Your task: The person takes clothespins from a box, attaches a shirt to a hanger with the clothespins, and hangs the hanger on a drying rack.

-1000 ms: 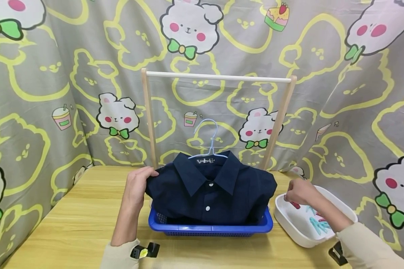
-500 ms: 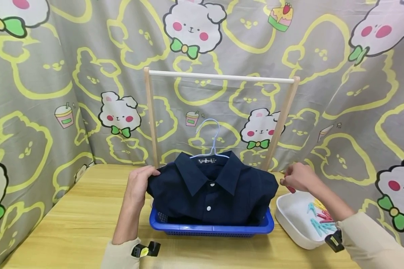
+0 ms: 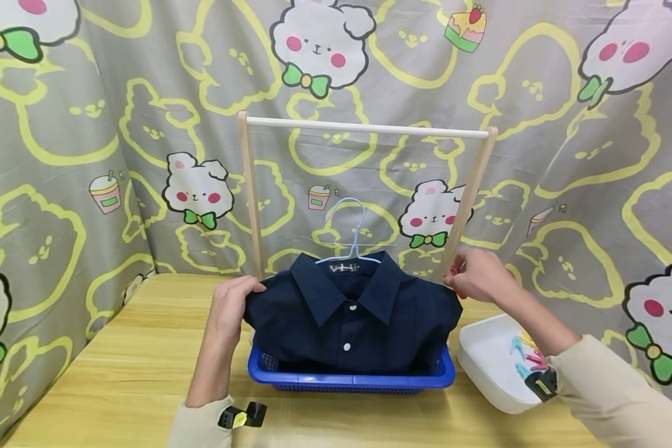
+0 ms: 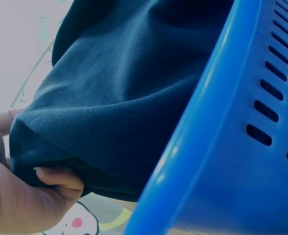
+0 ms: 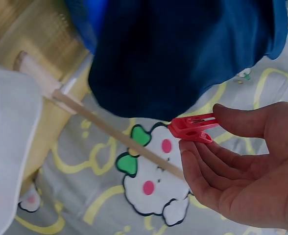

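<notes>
A dark navy shirt [image 3: 325,323] with a collar and white buttons lies in a blue basket [image 3: 351,378]. A light blue hanger [image 3: 354,239] stands up out of its collar. My left hand [image 3: 228,314] grips the shirt's left shoulder edge, thumb and fingers curled round the cloth in the left wrist view. My right hand [image 3: 481,274] pinches a red clothespin [image 5: 193,128] between thumb and fingers. In the right wrist view the clothespin's tip is right at the shirt's other shoulder edge.
A wooden rack with a white rail [image 3: 364,127] stands behind the basket. To the right, a white bin [image 3: 487,373] holds several coloured clothespins [image 3: 529,354]. A patterned curtain [image 3: 117,236] surrounds the wooden table [image 3: 112,367].
My right hand has risen out of the white bin with the red clothespin and moved left to the shirt's right shoulder. The left hand keeps its grip on the shirt.
</notes>
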Available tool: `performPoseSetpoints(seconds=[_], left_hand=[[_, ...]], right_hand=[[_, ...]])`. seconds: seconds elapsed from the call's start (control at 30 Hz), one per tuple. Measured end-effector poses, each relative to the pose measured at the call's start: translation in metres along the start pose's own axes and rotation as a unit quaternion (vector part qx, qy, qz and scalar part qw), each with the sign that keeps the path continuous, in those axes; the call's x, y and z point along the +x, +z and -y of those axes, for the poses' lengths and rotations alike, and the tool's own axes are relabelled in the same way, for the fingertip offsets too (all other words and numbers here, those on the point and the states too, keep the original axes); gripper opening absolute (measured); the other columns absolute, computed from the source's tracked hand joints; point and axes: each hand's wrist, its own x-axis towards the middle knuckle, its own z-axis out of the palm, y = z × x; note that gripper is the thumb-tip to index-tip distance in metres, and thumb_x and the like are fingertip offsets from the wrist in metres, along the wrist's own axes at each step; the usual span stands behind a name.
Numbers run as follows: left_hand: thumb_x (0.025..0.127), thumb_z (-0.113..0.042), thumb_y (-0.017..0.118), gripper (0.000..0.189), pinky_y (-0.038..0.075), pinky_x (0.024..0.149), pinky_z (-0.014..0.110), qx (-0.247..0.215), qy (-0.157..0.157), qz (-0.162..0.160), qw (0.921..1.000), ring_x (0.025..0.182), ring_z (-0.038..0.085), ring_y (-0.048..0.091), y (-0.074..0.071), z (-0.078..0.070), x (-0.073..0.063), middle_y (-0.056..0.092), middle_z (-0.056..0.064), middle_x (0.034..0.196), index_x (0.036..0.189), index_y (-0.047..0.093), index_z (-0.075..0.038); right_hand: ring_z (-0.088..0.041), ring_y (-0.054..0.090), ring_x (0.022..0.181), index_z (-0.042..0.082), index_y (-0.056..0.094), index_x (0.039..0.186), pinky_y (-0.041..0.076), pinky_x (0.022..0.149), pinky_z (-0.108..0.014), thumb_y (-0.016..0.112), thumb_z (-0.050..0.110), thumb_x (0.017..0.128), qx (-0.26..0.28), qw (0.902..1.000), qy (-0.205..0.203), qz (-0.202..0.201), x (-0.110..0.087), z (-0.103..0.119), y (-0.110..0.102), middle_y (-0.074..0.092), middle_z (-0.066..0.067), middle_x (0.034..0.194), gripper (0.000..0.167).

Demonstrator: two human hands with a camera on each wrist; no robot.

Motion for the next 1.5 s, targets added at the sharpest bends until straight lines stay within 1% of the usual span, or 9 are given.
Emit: performPoseSetpoints(seconds=[0.13,0.27,0.47,0.7,0.8,0.97,1.2,1.37,1.5], left_hand=[[0.086,-0.006,0.063,0.024,0.05,0.073,0.025,0.0,-0.001,0.001,1.0,0.076,0.016,0.055,0.001,-0.001,0.0,0.055,-0.007,0.064,0.064,0.07,-0.012],[0.086,-0.006,0.063,0.025,0.049,0.074,0.025,0.001,-0.005,0.002,1.0,0.077,0.016,0.055,0.001,-0.001,0.0,0.055,-0.007,0.065,0.064,0.07,-0.013],[0.085,-0.006,0.064,0.025,0.048,0.073,0.025,0.005,-0.005,-0.001,1.0,0.076,0.016,0.054,0.001,-0.002,0.001,0.052,-0.007,0.064,0.061,0.068,-0.014],[0.085,-0.007,0.065,0.026,0.048,0.074,0.025,0.009,-0.007,0.002,0.9999,0.078,0.017,0.054,0.002,-0.002,0.0,0.053,-0.006,0.064,0.06,0.068,-0.013],[0.085,-0.007,0.065,0.025,0.048,0.074,0.025,0.01,-0.006,0.003,0.9999,0.077,0.016,0.054,0.001,-0.001,0.0,0.054,-0.006,0.064,0.061,0.068,-0.013],[0.085,-0.007,0.065,0.023,0.049,0.072,0.024,0.014,-0.002,0.002,0.9999,0.073,0.015,0.055,0.0,0.0,0.001,0.055,-0.007,0.063,0.062,0.068,-0.011],[0.085,-0.007,0.065,0.023,0.049,0.072,0.025,0.006,-0.005,0.003,1.0,0.074,0.015,0.055,-0.001,0.0,0.001,0.055,-0.007,0.063,0.063,0.068,-0.011],[0.084,-0.007,0.065,0.024,0.048,0.072,0.025,0.004,-0.005,0.003,1.0,0.073,0.015,0.054,-0.001,0.0,0.0,0.053,-0.007,0.062,0.061,0.067,-0.011],[0.084,-0.006,0.065,0.024,0.048,0.072,0.025,-0.001,-0.006,0.003,1.0,0.072,0.015,0.054,-0.001,-0.001,0.0,0.054,-0.007,0.061,0.061,0.067,-0.012]], right_hand=[[-0.023,0.059,0.069,-0.001,0.066,0.093,0.046,0.057,-0.03,0.071,0.023,0.089,0.014,0.9998,-0.011,-0.005,0.0,0.012,-0.006,0.067,-0.012,0.08,0.025],[-0.024,0.061,0.074,-0.001,0.067,0.096,0.047,0.059,-0.03,0.07,0.025,0.09,0.013,0.9996,-0.021,-0.017,-0.001,0.024,-0.011,0.069,-0.013,0.086,0.027],[-0.026,0.065,0.082,0.0,0.068,0.101,0.052,0.065,-0.032,0.069,0.029,0.092,0.024,0.999,-0.024,-0.03,-0.002,0.04,-0.014,0.072,-0.012,0.091,0.03],[-0.025,0.066,0.082,0.003,0.068,0.099,0.05,0.064,-0.032,0.07,0.028,0.093,0.044,0.9973,-0.037,-0.044,-0.003,0.058,-0.015,0.074,-0.006,0.084,0.026],[-0.027,0.066,0.085,0.004,0.068,0.098,0.05,0.068,-0.035,0.07,0.028,0.093,0.049,0.9962,-0.048,-0.054,-0.004,0.066,-0.015,0.075,-0.005,0.083,0.025],[-0.027,0.069,0.089,0.002,0.07,0.103,0.054,0.079,-0.042,0.071,0.027,0.093,0.063,0.9934,-0.068,-0.066,-0.004,0.083,-0.014,0.076,-0.009,0.09,0.027],[-0.026,0.07,0.093,0.002,0.068,0.11,0.055,0.084,-0.043,0.071,0.029,0.094,0.084,0.9908,-0.085,-0.064,-0.003,0.107,-0.012,0.075,-0.011,0.098,0.032],[-0.022,0.07,0.089,0.003,0.069,0.109,0.055,0.081,-0.041,0.069,0.029,0.095,0.094,0.9889,-0.103,-0.049,-0.001,0.119,-0.009,0.076,-0.007,0.093,0.029],[-0.02,0.071,0.088,0.004,0.07,0.106,0.055,0.081,-0.04,0.07,0.028,0.094,0.1,0.9874,-0.112,-0.051,0.0,0.13,-0.008,0.076,-0.006,0.092,0.027]])
